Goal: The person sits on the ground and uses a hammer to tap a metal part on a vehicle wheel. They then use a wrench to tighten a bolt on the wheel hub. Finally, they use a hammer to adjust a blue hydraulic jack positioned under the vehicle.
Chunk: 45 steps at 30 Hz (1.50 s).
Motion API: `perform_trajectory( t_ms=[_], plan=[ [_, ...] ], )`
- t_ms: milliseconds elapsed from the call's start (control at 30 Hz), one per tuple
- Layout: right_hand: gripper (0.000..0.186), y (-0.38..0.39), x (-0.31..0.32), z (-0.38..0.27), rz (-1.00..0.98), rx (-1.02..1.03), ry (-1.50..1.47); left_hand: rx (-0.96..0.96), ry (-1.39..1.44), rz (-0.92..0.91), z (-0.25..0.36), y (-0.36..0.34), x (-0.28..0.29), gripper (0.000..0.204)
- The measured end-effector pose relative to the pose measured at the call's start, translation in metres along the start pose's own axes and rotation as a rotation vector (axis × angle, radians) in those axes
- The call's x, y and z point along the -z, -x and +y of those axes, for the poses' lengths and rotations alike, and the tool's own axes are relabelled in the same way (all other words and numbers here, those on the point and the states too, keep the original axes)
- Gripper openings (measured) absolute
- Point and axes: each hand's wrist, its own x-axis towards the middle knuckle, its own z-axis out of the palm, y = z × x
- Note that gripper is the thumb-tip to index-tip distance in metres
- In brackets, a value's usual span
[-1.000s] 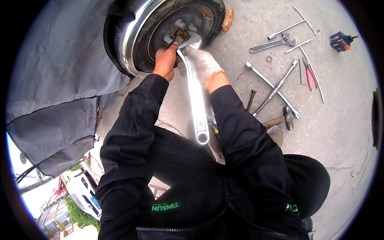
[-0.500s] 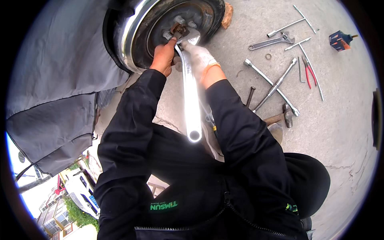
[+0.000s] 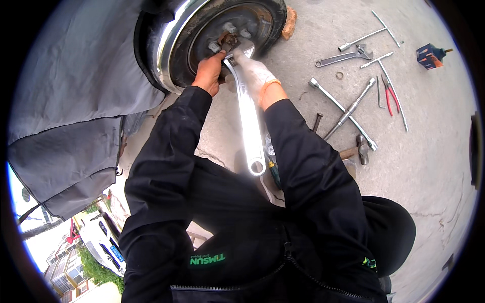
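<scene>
Bare left hand (image 3: pixel 208 76), gloved right hand (image 3: pixel 257 76) | smooth metal wrench (image 3: pixel 248 118) | rusty hub (image 3: pixel 230 39)

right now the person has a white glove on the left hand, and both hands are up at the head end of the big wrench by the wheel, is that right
Not quite: the white glove is on the right hand, as the head view shows; both hands are at the big wrench's head end by the wheel.

Cracked concrete ground (image 3: pixel 404 177), green bush (image 3: pixel 96 265), building (image 3: pixel 65 275), bright daylight
</scene>
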Motion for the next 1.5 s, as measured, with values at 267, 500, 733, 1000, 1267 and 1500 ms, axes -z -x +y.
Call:
perform_trajectory(
  t_ms=[267, 500, 733, 1000, 1267, 1500],
  plan=[
    [0.038, -0.006, 0.011, 0.003, -0.025, 0.012, 0.118, 0.016, -0.033, -0.036, -0.001, -0.002, 0.004, 0.031],
    [0.042, -0.001, 0.0, -0.002, 0.049, 0.047, 0.296, 0.029, -0.053, -0.118, -0.011, -0.006, 0.011, 0.038],
    [0.034, -0.019, 0.014, 0.008, 0.41, 0.443, 1.278, -0.005, 0.071, -0.228, -0.011, 0.021, -0.017, 0.062],
    [0.034, -0.025, 0.012, -0.01, 0.526, 0.871, 2.159, -0.219, 0.495, -0.087, -0.074, -0.067, -0.03, 0.057],
    [0.056, 0.028, 0.031, -0.022, 0.486, 0.363, 1.985, 0.1, 0.996, -0.378, -0.089, -0.03, -0.069, 0.079],
    [0.057, 0.03, 0.127, 0.038, 0.642, 0.067, 1.737, 0.254, 0.219, -0.396, -0.142, -0.003, -0.086, 0.06]
  ],
)
